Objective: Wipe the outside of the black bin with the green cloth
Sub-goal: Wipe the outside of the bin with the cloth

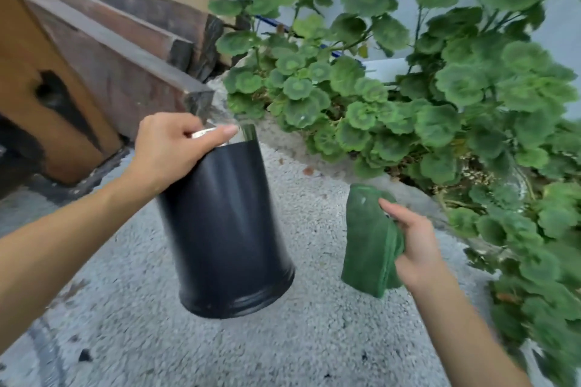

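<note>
The black bin is a smooth round container with a shiny metal rim, held in the air above the gravel, tilted with its base toward me. My left hand grips its rim at the top. My right hand holds the folded green cloth to the right of the bin, a short gap away and not touching it.
Pebbled concrete ground lies below. Leafy green plants in a curved stone-edged bed fill the right side. Stacked wooden beams and an orange wooden panel stand at the left.
</note>
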Demonstrator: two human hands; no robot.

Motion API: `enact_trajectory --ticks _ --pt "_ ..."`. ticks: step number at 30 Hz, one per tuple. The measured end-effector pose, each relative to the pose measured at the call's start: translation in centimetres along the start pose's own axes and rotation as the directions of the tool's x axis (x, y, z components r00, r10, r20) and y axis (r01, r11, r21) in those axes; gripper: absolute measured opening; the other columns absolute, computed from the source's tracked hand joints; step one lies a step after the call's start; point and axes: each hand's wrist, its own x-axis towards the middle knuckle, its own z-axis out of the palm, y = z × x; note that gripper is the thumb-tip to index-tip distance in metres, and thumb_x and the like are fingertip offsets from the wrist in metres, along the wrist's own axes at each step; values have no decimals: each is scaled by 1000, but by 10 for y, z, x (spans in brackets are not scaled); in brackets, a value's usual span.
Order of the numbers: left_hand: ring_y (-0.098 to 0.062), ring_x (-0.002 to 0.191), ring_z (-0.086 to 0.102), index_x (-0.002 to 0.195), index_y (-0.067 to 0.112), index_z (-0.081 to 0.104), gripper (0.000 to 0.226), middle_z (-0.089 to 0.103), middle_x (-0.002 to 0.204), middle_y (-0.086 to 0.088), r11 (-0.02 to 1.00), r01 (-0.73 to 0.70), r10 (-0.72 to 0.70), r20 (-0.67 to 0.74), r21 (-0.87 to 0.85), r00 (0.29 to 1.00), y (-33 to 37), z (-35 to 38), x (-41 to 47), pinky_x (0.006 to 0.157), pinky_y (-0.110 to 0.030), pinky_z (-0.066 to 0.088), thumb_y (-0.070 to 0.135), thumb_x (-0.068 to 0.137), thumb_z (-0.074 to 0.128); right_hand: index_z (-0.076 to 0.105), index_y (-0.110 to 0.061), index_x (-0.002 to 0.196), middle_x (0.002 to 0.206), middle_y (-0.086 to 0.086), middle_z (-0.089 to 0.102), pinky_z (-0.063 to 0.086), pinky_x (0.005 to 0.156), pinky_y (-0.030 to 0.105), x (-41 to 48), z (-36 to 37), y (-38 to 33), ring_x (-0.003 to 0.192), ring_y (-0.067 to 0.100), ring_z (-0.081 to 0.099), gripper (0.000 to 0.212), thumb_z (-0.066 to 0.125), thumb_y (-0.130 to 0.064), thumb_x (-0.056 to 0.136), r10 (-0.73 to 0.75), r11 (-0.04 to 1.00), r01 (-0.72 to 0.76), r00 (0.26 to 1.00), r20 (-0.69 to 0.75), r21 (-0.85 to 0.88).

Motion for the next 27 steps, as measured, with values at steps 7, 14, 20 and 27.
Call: enact_trajectory --ticks 7,14,20,27 --pt "-7 52 33 53 21 32 64 26 57 12 874 -483 440 339 51 831 10 -73 -51 51 -24 24 60 90 68 86 -12 91 88 10 83 65 64 36 41 -24 -29 72 26 79 25 70 -25 76 -10 993 24 992 128 -113" --pt "-15 57 40 64 28 40 45 37 62 6 722 -679 402 720 131 566 -2 -97 -174 55 -27 28 50 97 60 86 -11 81 85 12 82 65 64 37 65 -21 12 70 27 79 31 60 -19 96 157 964 -121 977 141 -235" --pt "-2 61 60 88 32 52 45 65 73 12 928 307 -367 360 213 858 44 -23 -142 58 -17 44 75 79 63 81 -12 71 76 13 77 58 67 38 68 -2 37 63 27 74 34 60 -13 98 195 949 -140 964 180 -281" --pt "-18 65 41 95 9 42 23 43 82 -4 709 663 -705 220 240 674 30 51 -52 55 -32 32 22 96 60 69 -9 81 81 16 77 58 70 39 57 17 52 70 31 72 15 66 -12 95 221 915 -145 961 167 -377"
